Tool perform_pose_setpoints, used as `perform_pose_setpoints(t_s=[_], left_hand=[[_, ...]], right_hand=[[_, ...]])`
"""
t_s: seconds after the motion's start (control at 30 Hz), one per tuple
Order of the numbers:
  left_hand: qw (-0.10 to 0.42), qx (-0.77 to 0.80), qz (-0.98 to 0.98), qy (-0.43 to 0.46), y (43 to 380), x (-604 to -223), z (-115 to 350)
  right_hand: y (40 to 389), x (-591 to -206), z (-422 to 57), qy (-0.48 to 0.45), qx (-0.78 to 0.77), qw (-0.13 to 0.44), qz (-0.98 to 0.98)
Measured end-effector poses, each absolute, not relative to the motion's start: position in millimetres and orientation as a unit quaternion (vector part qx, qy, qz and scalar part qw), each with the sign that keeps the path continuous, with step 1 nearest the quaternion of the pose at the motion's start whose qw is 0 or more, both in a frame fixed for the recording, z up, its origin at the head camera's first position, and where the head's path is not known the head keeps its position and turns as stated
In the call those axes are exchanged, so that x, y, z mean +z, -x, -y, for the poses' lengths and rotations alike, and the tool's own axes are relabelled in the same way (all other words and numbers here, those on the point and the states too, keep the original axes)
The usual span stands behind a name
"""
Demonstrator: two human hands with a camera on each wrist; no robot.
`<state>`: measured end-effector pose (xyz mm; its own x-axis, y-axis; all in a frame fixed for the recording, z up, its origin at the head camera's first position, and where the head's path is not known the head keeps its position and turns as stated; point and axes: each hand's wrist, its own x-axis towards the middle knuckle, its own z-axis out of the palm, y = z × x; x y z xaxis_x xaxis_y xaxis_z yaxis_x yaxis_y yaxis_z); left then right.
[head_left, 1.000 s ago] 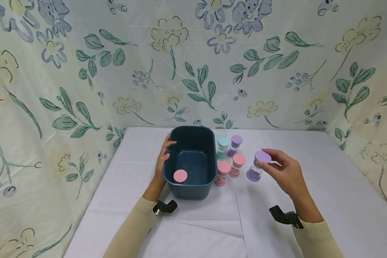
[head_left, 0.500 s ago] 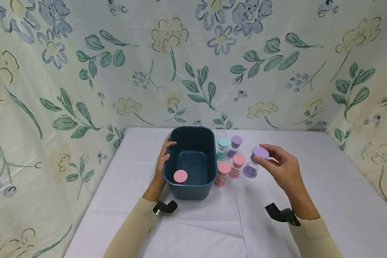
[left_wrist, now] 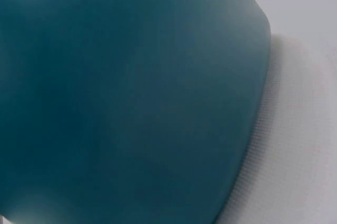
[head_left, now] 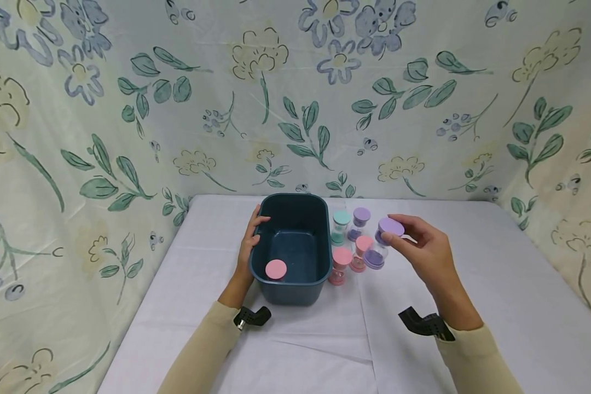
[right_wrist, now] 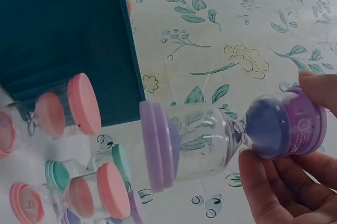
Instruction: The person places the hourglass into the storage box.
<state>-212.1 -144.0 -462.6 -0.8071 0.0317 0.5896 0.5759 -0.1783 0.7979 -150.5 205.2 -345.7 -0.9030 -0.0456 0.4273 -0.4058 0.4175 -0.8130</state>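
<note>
My right hand (head_left: pixel 423 249) pinches a purple hourglass (head_left: pixel 376 256) by its top cap, a little tilted. In the right wrist view, thumb and fingers hold the hourglass (right_wrist: pixel 205 134) at the cap marked 10; purple sand shows in both bulbs. My left hand (head_left: pixel 248 241) grips the left wall of a dark blue bin (head_left: pixel 290 294), fingers over the rim. Inside the bin, near its front, is a pink-capped hourglass (head_left: pixel 276 269), mostly hidden below the cap. The left wrist view is filled by the bin's wall (left_wrist: pixel 131 97); no hand shows there.
Right of the bin stand two pink hourglasses (head_left: pixel 341 257), a teal hourglass (head_left: pixel 340 224) and another purple hourglass (head_left: pixel 359 221). A white cloth (head_left: pixel 320 345) covers the table, and a floral curtain (head_left: pixel 295 82) hangs behind.
The right hand has carried the purple hourglass left and slightly back, toward the standing hourglasses; it now partly overlaps a pink one in the head view. The left hand and bin have stayed put.
</note>
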Motion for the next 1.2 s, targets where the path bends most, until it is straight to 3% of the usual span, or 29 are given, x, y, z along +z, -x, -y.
perform_pose_setpoints(t_s=[1.2], left_hand=[[0.204, -0.710, 0.623, 0.256, 213.5, -463.4, 145.8]], right_hand=[[154.9, -324.0, -158.6, -0.228, 0.558, 0.152, 0.783]])
